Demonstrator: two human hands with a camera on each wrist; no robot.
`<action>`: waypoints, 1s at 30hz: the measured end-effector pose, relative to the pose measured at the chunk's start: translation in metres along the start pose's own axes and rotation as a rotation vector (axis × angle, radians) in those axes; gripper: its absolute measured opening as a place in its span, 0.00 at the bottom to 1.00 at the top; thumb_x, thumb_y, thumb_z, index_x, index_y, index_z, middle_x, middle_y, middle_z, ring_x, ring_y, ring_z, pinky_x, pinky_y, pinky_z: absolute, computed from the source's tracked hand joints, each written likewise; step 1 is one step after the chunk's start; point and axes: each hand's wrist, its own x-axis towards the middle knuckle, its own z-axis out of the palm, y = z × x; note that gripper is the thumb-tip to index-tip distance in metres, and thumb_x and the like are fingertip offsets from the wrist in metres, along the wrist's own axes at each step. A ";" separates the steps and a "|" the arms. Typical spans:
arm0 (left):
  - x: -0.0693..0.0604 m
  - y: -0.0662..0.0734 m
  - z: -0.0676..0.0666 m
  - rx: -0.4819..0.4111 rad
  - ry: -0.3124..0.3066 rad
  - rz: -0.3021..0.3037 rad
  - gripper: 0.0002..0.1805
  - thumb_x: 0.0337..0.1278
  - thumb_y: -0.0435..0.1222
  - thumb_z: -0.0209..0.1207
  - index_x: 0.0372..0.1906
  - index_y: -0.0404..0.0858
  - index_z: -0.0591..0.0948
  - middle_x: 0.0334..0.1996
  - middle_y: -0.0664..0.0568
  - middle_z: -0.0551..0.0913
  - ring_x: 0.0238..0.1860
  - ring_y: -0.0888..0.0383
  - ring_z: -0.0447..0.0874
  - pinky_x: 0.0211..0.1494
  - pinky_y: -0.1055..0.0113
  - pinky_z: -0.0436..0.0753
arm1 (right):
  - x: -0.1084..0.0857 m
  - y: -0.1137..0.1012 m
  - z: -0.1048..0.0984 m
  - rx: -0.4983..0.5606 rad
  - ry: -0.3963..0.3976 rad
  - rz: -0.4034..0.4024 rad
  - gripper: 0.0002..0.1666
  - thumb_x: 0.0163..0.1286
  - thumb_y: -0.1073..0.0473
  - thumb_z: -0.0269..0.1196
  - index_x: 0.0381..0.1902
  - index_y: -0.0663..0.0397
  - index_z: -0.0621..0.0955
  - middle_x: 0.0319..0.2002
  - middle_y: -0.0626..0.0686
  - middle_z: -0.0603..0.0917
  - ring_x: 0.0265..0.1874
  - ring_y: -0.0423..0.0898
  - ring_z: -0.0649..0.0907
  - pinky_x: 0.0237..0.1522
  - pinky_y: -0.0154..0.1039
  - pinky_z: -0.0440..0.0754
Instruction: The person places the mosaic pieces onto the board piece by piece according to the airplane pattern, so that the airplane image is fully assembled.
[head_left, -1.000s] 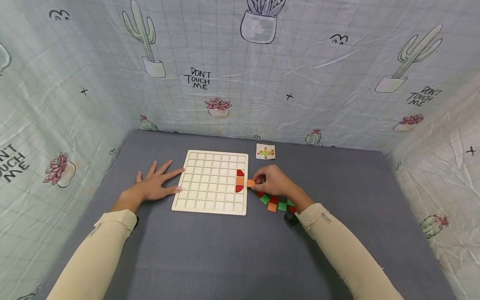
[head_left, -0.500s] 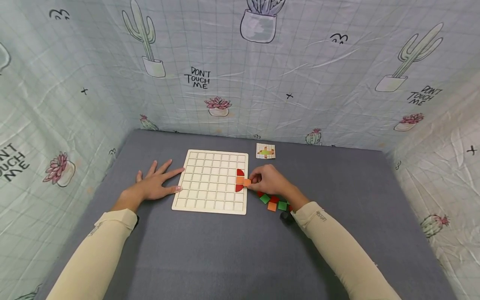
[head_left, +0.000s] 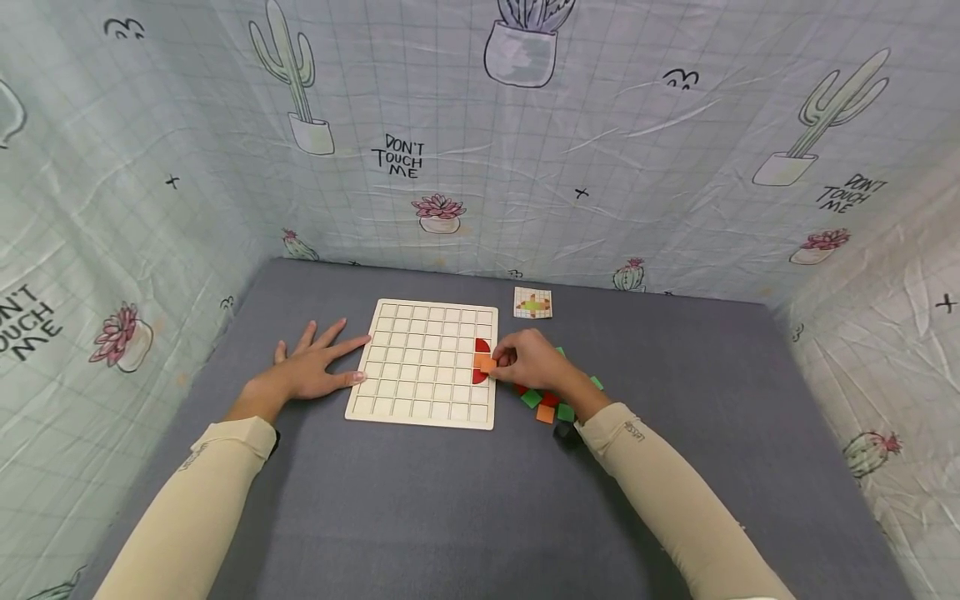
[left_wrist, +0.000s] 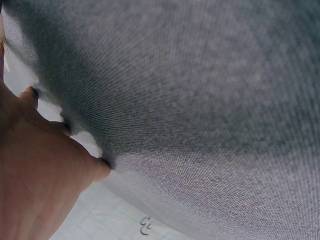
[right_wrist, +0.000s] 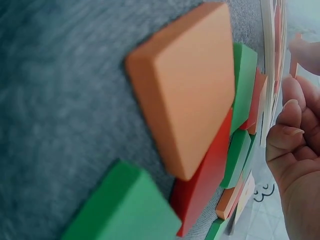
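Cloth (head_left: 495, 242) reading "DON'T TOUCH ME", left hand (head_left: 311, 370) spread wide, right hand (head_left: 534, 360) pinching square orange tile (head_left: 488, 365), broad face upward.

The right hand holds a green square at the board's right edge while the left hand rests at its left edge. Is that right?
The right hand holds an orange square, not a green one, as the head view shows; the rest stands.

Head view looks forward and down; close wrist views skim the same tabletop (head_left: 375, 517)
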 end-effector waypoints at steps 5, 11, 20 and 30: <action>0.001 -0.001 0.001 -0.003 -0.006 0.002 0.45 0.67 0.70 0.53 0.84 0.62 0.56 0.87 0.45 0.37 0.83 0.26 0.24 0.71 0.15 0.29 | 0.003 -0.002 0.001 0.001 -0.012 0.014 0.10 0.66 0.58 0.75 0.41 0.57 0.89 0.33 0.50 0.88 0.29 0.38 0.81 0.36 0.33 0.82; 0.002 -0.001 0.002 -0.005 -0.008 0.006 0.46 0.66 0.71 0.53 0.84 0.62 0.56 0.87 0.45 0.37 0.83 0.25 0.24 0.70 0.15 0.29 | 0.006 -0.004 0.003 0.003 -0.013 0.008 0.11 0.66 0.57 0.75 0.42 0.58 0.89 0.34 0.50 0.88 0.31 0.39 0.81 0.38 0.34 0.82; 0.003 -0.001 0.002 -0.011 -0.004 0.000 0.45 0.66 0.71 0.53 0.84 0.63 0.56 0.87 0.46 0.37 0.83 0.26 0.25 0.71 0.15 0.29 | 0.010 -0.007 0.006 0.018 -0.016 -0.008 0.10 0.67 0.59 0.73 0.42 0.58 0.88 0.35 0.51 0.88 0.31 0.39 0.80 0.37 0.33 0.81; 0.004 -0.003 0.003 -0.010 0.001 -0.001 0.46 0.64 0.73 0.52 0.84 0.64 0.56 0.87 0.47 0.37 0.83 0.26 0.25 0.71 0.16 0.29 | 0.016 -0.013 0.007 0.004 -0.012 -0.028 0.10 0.66 0.60 0.74 0.42 0.60 0.89 0.34 0.52 0.88 0.31 0.39 0.80 0.37 0.32 0.80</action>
